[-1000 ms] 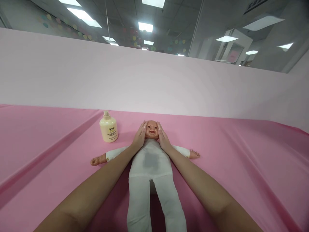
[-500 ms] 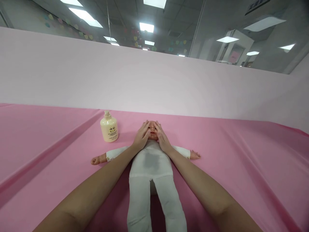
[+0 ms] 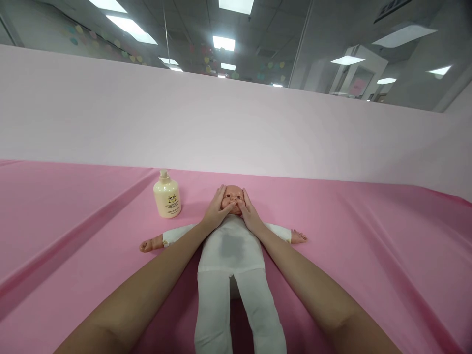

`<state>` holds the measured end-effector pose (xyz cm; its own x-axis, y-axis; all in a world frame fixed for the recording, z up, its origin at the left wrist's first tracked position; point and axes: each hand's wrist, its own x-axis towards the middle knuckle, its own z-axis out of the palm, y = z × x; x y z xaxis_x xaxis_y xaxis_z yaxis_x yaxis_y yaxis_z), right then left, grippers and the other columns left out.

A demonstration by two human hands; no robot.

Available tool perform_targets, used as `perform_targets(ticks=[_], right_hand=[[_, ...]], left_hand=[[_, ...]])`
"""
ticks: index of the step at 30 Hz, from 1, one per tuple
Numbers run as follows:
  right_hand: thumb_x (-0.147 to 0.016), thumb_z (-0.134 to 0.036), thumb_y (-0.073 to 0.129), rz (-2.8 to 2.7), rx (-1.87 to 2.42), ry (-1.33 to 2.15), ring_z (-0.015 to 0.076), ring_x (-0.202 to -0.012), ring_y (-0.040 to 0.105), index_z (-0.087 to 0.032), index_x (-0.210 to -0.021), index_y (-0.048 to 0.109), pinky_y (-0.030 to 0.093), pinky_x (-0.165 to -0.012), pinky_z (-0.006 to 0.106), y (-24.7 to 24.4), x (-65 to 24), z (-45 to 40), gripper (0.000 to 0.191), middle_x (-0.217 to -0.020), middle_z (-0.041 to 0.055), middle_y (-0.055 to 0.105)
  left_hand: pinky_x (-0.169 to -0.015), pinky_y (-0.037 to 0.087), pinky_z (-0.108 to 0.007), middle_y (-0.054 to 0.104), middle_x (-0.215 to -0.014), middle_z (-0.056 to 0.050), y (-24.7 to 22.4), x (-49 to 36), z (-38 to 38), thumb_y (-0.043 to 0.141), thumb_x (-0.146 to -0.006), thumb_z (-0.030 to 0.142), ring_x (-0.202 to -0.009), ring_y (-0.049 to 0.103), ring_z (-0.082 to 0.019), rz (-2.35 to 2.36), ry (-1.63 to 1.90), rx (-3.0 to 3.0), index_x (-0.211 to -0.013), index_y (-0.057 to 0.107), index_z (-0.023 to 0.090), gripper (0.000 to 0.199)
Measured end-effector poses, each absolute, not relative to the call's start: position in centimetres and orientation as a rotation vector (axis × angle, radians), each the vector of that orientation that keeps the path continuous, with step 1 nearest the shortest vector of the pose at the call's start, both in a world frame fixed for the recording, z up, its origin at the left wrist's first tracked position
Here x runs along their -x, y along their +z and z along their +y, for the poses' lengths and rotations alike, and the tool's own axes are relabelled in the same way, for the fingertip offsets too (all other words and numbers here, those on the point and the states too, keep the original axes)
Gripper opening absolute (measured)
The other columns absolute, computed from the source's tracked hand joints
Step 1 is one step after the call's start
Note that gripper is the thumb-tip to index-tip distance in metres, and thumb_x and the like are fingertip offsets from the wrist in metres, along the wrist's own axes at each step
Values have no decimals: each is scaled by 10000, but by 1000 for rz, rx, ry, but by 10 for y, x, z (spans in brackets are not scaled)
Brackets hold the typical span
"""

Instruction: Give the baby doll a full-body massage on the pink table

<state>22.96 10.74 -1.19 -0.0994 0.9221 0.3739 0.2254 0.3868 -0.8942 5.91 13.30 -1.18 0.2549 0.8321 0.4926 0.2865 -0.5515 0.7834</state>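
A baby doll (image 3: 232, 260) in a white cloth body lies on its back, its arms spread wide and legs toward me. A grey patch marks its chest. My left hand (image 3: 216, 209) lies along the left side of the doll's head (image 3: 233, 191), fingers stretched out. On the opposite side, my right hand (image 3: 251, 212) rests against the head in the same way. Both thumbs touch the doll's face near the mouth, leaving the eyes and forehead uncovered. Neither hand wraps around anything.
A cream pump bottle (image 3: 167, 196) stands to the left, beyond the doll's outstretched arm. Pink cloth (image 3: 350, 255) with a few creases covers the surface. Behind it rises a white low wall (image 3: 236, 128) with glass panels (image 3: 265, 39) above.
My fingers have moved outward from over the doll's face to the sides of its head, uncovering the eyes and forehead. My thumbs now lie near the mouth. Doll and bottle stay in place.
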Motion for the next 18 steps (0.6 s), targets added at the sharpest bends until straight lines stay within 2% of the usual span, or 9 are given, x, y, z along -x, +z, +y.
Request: perform_targets(ticks=[4,9,11,13,15,18], right_hand=[[-858,-603,501,-1596,1031,859,185,-1437,157,-330,-1491,52,123,-1191,412,-9,-231,105,823,-1564,-65,80],[-906,-625,365,-1561,1025,864,155,-1439,137,-309,-1494,101,104,-1194,385,-11,-230,109,718,-1557,-53,153],[-924,-625,298,-1543,1013,837,142,-1441,121,-291,-1494,128,93,-1195,371,-12,-229,110,682,-1557,-51,157],[-918,-623,325,-1545,1013,846,143,-1442,117,-288,-1495,127,94,-1194,369,-13,-230,110,696,-1558,-47,155],[-870,-609,473,-1571,1028,882,162,-1440,136,-301,-1496,78,111,-1192,382,-12,-231,109,802,-1559,-41,154],[-790,-555,634,-1599,1037,911,181,-1435,167,-327,-1491,13,134,-1189,398,-10,-232,106,964,-1558,-37,156]], left_hand=[[-1187,146,-383,142,-1560,-43,-6,-58,130,594,-824,530,-1437,110,-246,996,1244,-1974,-1493,182,219,845],[-1193,120,-346,154,-1559,2,-12,-60,139,391,-941,485,-1436,125,-182,944,1279,-1907,-1478,236,237,611],[-1194,113,-336,161,-1557,5,-13,-60,140,311,-966,478,-1436,124,-164,931,1296,-1875,-1472,253,228,567],[-1192,122,-327,172,-1556,4,-13,-59,140,247,-980,472,-1434,128,-156,921,1300,-1851,-1471,255,220,552],[-1189,136,-323,171,-1556,1,-12,-58,139,292,-968,488,-1434,132,-165,925,1273,-1863,-1476,237,224,575],[-1188,144,-328,152,-1560,-6,-10,-55,138,492,-890,522,-1437,125,-194,953,1228,-1914,-1486,204,234,721]])
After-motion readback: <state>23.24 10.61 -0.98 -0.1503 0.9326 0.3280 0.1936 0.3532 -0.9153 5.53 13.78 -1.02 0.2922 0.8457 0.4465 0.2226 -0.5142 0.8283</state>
